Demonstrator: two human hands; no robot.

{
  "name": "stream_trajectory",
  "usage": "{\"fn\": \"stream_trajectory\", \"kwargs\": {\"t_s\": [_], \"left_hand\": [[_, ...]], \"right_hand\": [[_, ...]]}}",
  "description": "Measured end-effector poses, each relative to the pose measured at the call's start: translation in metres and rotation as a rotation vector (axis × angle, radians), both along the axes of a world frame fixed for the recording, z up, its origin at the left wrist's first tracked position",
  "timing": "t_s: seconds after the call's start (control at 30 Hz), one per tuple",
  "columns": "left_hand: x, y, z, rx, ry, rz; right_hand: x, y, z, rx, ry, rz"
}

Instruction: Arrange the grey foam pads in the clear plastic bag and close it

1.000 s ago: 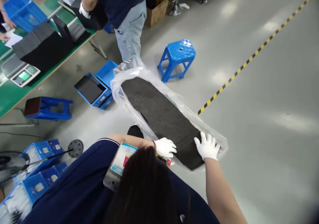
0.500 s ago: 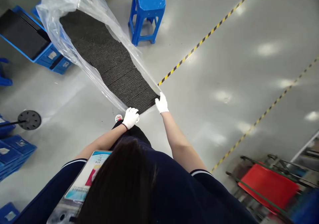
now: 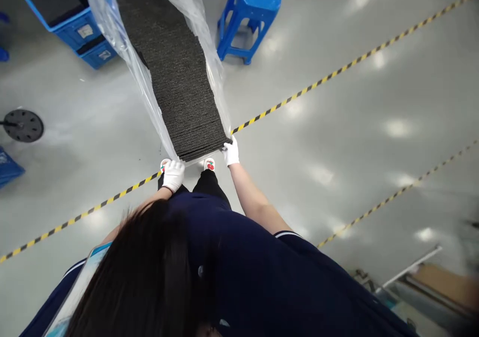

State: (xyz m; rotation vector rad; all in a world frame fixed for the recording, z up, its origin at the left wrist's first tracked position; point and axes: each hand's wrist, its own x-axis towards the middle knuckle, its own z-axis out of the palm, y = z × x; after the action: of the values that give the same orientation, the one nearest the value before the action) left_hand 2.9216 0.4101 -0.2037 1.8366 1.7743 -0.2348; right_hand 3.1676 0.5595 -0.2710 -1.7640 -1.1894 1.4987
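Note:
A long clear plastic bag (image 3: 148,95) stretches away from me, open along its top. Inside it, thin black foam sheets (image 3: 183,85) stand packed in a long row. At the near left corner, my left hand (image 3: 173,175) in a white glove is closed on the bag's edge. My right hand (image 3: 231,151), also gloved in white, grips the near right corner, its thumb against the end of the sheets. The fingertips under both corners are hidden. The bag's far end lies outside the view.
A blue plastic stool (image 3: 258,7) stands right of the bag. Blue crates (image 3: 80,30) with black material are at the left, beyond a round black base (image 3: 23,126). Yellow-black tape (image 3: 299,92) crosses the floor. At the lower right is a blurred rack or cart (image 3: 430,287).
The view has turned and shifted. The bag now points more straight away from me, and both hands keep their corners. More floor tape and both my shoes now show.

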Motion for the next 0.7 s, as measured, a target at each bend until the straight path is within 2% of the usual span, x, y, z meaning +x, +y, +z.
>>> {"fn": "stream_trajectory", "kwargs": {"t_s": [0.07, 0.17, 0.23, 0.3, 0.37, 0.47, 0.57, 0.7], "left_hand": [[0.013, -0.014, 0.0, -0.021, 0.021, 0.278], [0.04, -0.021, -0.011, -0.169, -0.154, 0.773], [0.06, -0.017, -0.021, -0.249, -0.299, 0.954], [0.079, -0.011, -0.028, -0.259, -0.419, 1.047], [0.098, -0.005, -0.03, -0.254, -0.577, 1.148], [0.118, 0.003, -0.027, -0.258, -0.834, 1.308], [0.126, 0.018, -0.026, -0.258, -1.078, 1.439], [0.131, 0.046, -0.035, -0.19, -1.337, 1.569]], "right_hand": [[0.01, 0.0, 0.01, 0.06, -0.19, 0.167], [0.025, 0.004, 0.027, 0.355, -0.527, 0.586], [0.03, 0.007, 0.036, 0.571, -0.609, 0.884], [0.032, 0.006, 0.041, 0.706, -0.617, 1.095], [0.032, 0.003, 0.04, 0.742, -0.63, 1.18], [0.029, -0.003, 0.034, 0.722, -0.647, 1.198], [0.028, -0.003, 0.027, 0.7, -0.65, 1.177], [0.034, 0.0, 0.022, 0.708, -0.667, 1.204]]}}
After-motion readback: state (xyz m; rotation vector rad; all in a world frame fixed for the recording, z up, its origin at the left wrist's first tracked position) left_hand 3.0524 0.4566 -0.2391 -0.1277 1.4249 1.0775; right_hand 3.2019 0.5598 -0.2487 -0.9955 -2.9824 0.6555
